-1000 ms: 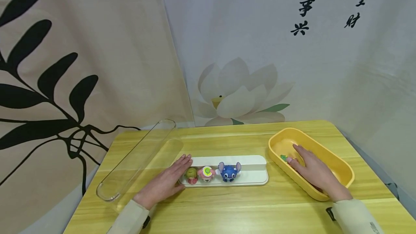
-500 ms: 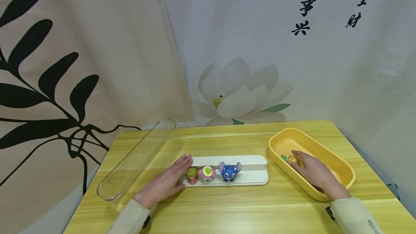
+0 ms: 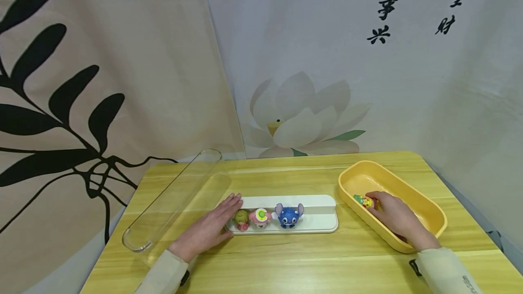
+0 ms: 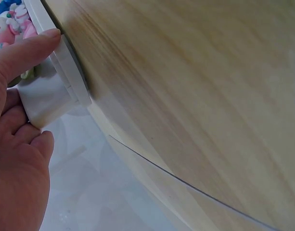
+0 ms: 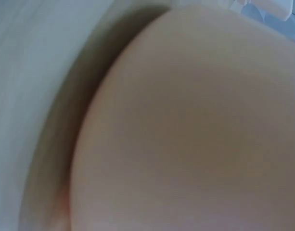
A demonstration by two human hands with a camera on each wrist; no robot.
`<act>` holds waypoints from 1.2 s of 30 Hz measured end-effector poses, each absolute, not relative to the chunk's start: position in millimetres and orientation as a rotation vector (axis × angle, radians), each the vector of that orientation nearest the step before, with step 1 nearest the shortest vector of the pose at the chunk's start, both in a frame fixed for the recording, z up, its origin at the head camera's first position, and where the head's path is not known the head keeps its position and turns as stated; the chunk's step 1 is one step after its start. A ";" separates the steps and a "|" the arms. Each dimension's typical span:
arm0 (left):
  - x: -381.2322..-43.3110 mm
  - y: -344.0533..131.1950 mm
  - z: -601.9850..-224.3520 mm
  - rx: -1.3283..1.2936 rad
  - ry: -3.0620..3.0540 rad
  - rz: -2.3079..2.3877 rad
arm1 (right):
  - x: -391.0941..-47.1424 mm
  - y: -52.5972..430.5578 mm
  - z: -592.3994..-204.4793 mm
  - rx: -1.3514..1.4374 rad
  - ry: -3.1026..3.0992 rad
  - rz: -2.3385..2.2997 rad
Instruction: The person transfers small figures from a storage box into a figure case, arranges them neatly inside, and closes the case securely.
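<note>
My left hand (image 3: 208, 232) grips the left end of a white stepped display base (image 3: 320, 224); in the left wrist view the thumb (image 4: 39, 47) lies on one edge, with curled fingers at the other side. Three figurines stand on the base: one with an olive-green head (image 3: 241, 219), a pink one (image 3: 260, 217) and a blue big-eared one (image 3: 288, 216). Inside a yellow tray (image 3: 425, 200), my right hand (image 3: 395, 216) pinches a small green-and-yellow figurine (image 3: 365, 201), partly hidden by the fingers. A blurred pale surface fills most of the right wrist view.
A long clear plastic cover (image 3: 140, 247) lies slanted at the table's left. The wooden table (image 3: 286, 262) ends before a printed cloth backdrop (image 3: 302, 58). The yellow tray's raised wall surrounds the right hand.
My right hand's fingers have drawn together and back a little, from over the figurine to pinching it, so more of it shows. The left hand and the base have stayed in place.
</note>
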State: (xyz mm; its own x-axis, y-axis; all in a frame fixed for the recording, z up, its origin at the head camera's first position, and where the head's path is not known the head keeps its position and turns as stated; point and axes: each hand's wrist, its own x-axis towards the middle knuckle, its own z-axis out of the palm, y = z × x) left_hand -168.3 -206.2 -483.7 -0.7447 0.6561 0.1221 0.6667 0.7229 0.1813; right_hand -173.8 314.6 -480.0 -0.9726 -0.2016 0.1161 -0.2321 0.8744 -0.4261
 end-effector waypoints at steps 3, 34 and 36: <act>-168.2 -205.9 -483.7 -1.102 -2.872 -0.331 | -174.6 315.1 -480.3 0.324 -2.926 0.709; -169.0 -206.4 -485.1 -1.131 -2.811 -0.344 | -152.6 310.8 -444.5 0.259 -2.667 0.907; -169.0 -206.3 -485.2 -1.132 -2.816 -0.346 | -150.7 309.3 -442.4 0.278 -2.645 0.903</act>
State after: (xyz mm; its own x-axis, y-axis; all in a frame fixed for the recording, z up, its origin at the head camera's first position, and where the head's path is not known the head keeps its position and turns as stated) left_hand -169.0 -206.3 -485.2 -0.7221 0.6720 0.1642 0.6918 0.7003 0.1759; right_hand -150.7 309.3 -442.4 -0.9261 -0.0762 0.3696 -0.2863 0.7800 -0.5565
